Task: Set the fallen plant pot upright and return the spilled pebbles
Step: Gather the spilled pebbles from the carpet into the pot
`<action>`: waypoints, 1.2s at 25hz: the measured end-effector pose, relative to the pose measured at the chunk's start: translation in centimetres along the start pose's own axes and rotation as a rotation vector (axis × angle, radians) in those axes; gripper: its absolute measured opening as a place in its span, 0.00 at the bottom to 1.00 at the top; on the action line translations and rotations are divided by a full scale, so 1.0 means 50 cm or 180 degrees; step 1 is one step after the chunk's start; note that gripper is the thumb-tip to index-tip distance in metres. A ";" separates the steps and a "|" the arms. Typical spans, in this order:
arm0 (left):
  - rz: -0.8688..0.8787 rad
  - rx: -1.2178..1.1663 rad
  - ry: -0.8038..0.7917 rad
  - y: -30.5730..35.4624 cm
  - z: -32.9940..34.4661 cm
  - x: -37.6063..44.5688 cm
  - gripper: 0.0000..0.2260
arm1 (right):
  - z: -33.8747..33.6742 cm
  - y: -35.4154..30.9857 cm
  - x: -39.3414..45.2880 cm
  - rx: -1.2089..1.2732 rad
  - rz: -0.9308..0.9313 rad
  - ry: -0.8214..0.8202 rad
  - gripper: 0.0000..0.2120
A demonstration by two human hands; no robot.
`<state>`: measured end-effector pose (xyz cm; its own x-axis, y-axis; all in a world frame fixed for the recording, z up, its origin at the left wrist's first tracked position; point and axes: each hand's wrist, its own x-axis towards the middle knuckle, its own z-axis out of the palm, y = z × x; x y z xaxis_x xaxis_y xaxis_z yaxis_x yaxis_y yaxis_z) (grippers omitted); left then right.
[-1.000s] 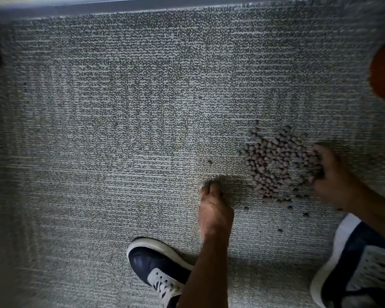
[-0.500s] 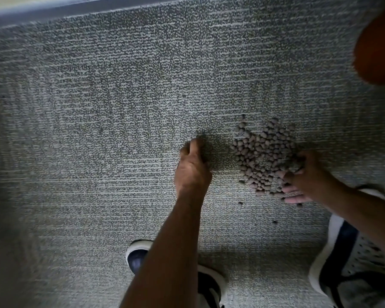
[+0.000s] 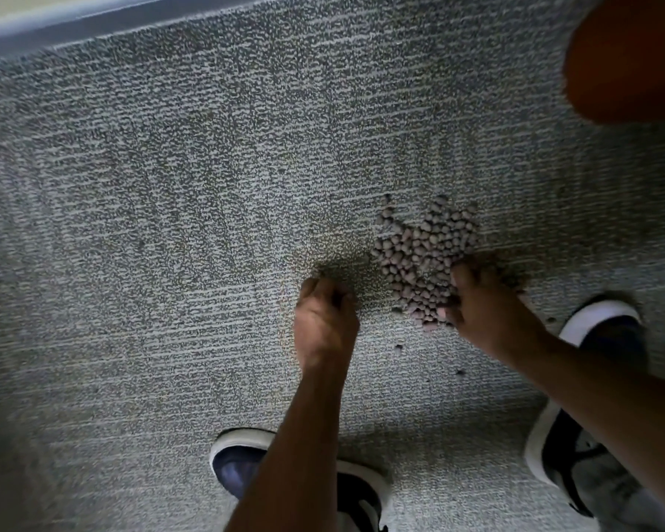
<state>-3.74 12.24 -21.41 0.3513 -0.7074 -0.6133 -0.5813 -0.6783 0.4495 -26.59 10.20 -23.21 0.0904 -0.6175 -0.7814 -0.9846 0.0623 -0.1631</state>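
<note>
Right hand (image 3: pixel 488 312): fingers curled into pebbles (image 3: pixel 423 255) on carpet (image 3: pixel 169 224); left hand (image 3: pixel 325 320): curled, contents indiscernible. Risk: loose scoop scatters pebbles into pile.

Grey looped carpet floor (image 3: pixel 169 224), fine horizontal ribbing, fills view. Pale baseboard strip (image 3: pixel 73 21) along far edge. Heap of brownish pebbles (image 3: pixel 423 255) lies on carpet right of centre; few strays (image 3: pixel 399 346) scattered nearer person. Orange-brown plant pot (image 3: pixel 630 59) on carpet at upper right, cut by frame. Two dark sneakers with white soles: left (image 3: pixel 242 466), right (image 3: pixel 607 332).
</note>
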 end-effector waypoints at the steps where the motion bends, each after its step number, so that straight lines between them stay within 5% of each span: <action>1: 0.0111 -0.0057 -0.0047 0.012 0.006 -0.004 0.03 | -0.001 0.000 -0.002 -0.0298 -0.0098 -0.0089 0.24; 9: 0.0325 0.0003 -0.0729 0.131 0.074 0.016 0.26 | -0.007 0.021 -0.002 -0.0952 -0.0331 -0.0578 0.08; 20: 0.0281 0.0149 0.0021 0.114 0.081 0.013 0.13 | -0.140 0.044 -0.078 0.1398 -0.0600 -0.0563 0.04; 25: 0.0361 0.0488 0.0079 0.119 0.097 -0.002 0.13 | -0.342 0.078 -0.099 0.1956 -0.0458 0.0047 0.05; 30: 0.0526 0.0178 0.0123 0.109 0.103 -0.006 0.12 | -0.524 0.135 -0.098 0.1625 -0.0285 0.1486 0.06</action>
<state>-10.80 9.79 -22.10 0.2750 -0.8161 -0.5082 -0.6729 -0.5409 0.5045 -37.60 -6.92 -4.71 -0.0184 -0.9028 -0.4297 -0.7726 0.2856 -0.5670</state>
